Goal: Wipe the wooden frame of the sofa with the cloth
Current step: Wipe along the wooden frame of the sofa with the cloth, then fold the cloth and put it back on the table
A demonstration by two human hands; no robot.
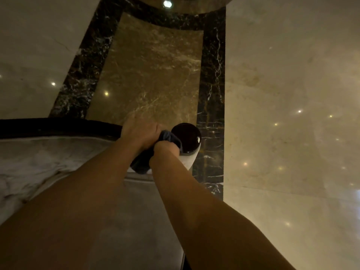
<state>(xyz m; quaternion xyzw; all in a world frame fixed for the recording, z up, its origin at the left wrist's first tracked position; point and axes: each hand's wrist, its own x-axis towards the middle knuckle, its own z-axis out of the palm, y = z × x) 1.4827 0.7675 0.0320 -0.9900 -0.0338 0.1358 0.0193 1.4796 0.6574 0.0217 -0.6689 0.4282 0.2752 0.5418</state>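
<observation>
Wooden frame (58, 126): dark rail along sofa (48, 158) edge, ending right in glossy round cap (188, 137). Left hand (140, 131) draped over rail end, likely bracing; fingers hidden past far edge, grip cannot be told. Cloth (171, 138) bunched against cap. Right hand (166, 151) fisted round cloth, probably for firm rubbing pressure.

The cloth (141, 165) lies between left hand (140, 131) and right hand (166, 149), against the wooden frame (187, 137) at its right end.

Glossy marble floor (282, 94), dark-veined border (211, 75).
</observation>
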